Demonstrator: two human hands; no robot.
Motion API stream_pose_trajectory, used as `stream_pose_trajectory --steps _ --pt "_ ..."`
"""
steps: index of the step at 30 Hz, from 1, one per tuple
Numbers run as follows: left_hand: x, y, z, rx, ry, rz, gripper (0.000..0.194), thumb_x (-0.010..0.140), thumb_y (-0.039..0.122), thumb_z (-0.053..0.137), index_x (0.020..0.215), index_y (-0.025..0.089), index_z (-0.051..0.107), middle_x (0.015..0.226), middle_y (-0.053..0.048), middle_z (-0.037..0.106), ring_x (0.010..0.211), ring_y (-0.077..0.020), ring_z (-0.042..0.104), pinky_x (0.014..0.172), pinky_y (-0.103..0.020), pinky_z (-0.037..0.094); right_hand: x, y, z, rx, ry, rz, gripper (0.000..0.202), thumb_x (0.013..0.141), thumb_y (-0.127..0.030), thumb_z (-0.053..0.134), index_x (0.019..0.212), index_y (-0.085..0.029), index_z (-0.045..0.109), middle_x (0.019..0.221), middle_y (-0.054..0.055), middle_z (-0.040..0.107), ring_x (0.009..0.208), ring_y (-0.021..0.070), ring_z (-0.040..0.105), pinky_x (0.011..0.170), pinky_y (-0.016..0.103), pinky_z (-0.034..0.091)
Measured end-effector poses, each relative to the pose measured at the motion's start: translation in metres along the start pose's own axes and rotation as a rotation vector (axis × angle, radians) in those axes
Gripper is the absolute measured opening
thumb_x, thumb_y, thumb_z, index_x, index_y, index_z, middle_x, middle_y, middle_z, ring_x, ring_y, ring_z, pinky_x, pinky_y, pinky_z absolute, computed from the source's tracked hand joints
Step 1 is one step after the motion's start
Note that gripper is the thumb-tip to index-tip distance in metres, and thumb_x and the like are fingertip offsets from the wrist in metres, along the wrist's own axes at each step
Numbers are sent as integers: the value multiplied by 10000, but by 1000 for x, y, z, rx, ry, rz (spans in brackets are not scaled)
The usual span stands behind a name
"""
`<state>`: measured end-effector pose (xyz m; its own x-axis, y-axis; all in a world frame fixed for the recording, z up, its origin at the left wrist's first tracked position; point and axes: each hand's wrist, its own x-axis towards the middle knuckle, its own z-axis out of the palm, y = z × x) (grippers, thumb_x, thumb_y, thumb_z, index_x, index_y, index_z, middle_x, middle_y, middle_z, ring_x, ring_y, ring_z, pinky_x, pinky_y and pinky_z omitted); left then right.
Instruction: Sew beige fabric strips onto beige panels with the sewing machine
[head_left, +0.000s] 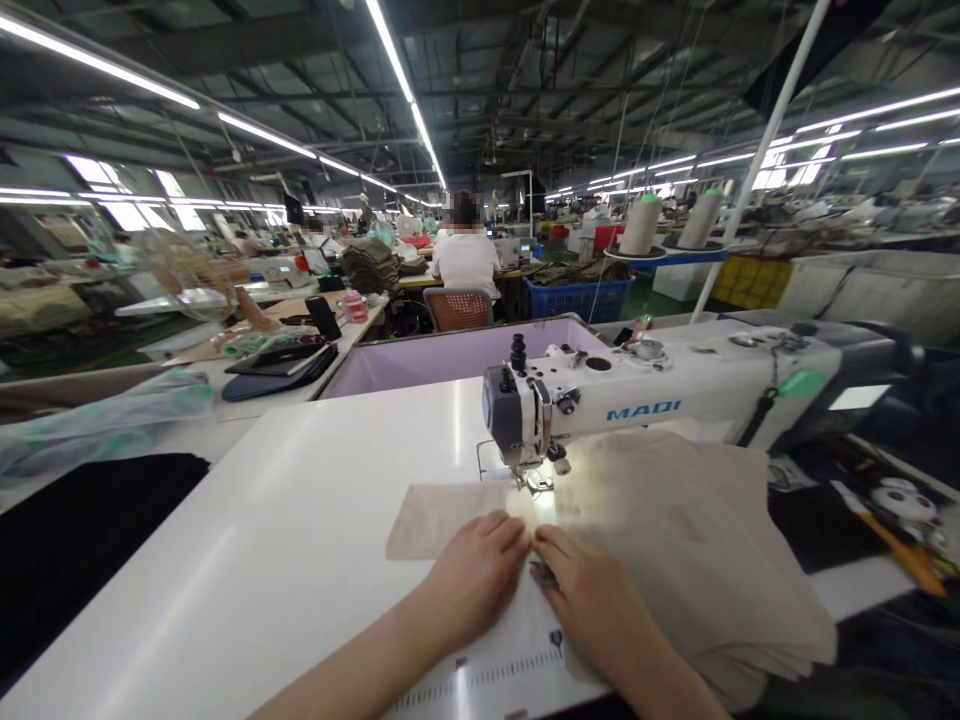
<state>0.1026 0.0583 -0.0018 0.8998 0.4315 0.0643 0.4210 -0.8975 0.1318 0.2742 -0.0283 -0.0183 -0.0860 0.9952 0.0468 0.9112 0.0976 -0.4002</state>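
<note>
Beige fabric (675, 540) lies under the lit needle area of a white sewing machine (637, 400), with a flat flap of it (439, 515) reaching left on the white table. My left hand (484, 560) rests on that flap just in front of the presser foot (537, 484), its fingers bent together at the fabric edge. Close on its right, my right hand (577, 580) has thumb and fingers drawn together at the cloth, with a small dark metal tool partly visible under them. The fingertips of both hands nearly touch.
The white table (300, 530) extends left. Behind it is a lilac-lined bin (420, 360). Thread cones (641, 225) stand at the back right, near a blue basket (577, 298). A person in white (466, 262) sits farther off. Dark cloth (97, 540) lies at the left.
</note>
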Motion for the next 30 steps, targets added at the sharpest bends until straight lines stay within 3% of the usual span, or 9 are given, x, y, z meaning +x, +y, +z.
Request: stream_pose_trajectory --steps 4,9,17,24,30 --pt "-3 0 -2 -65 45 46 313 989 152 448 1277 179 567 1275 -124 635 1152 -283 581 978 -445 538 2 0 -3 15 7 -2 338 950 -125 508 1246 -221 640 1317 57 675 1000 219 717 805 296 522" --pt "12 -18 -6 -88 55 37 288 940 126 493 1187 209 615 1163 -97 657 1107 -260 600 966 -407 536 22 -2 -14 -11 1 34 265 927 -106 549 1141 -219 656 1167 23 723 933 203 724 764 269 498" --pt "32 -42 -13 -53 49 43 231 879 85 519 1053 175 641 1122 -93 659 1066 -248 601 990 -389 512 37 2 -18 -9 37 16 221 944 -141 563 1086 -245 698 1170 10 723 944 194 718 766 258 479" --pt "29 -44 -3 -36 115 9 396 877 91 508 1253 189 586 1288 -107 632 1187 -265 573 1042 -429 497 29 3 -13 -2 51 21 231 947 -129 553 1087 -239 700 1195 11 714 962 187 713 803 262 487" --pt "27 -46 1 -44 132 16 423 890 104 498 1297 191 577 1334 -104 617 1211 -263 565 1058 -431 492 30 4 -12 9 53 27 227 936 -125 569 1085 -232 703 1196 19 714 970 195 714 803 265 488"
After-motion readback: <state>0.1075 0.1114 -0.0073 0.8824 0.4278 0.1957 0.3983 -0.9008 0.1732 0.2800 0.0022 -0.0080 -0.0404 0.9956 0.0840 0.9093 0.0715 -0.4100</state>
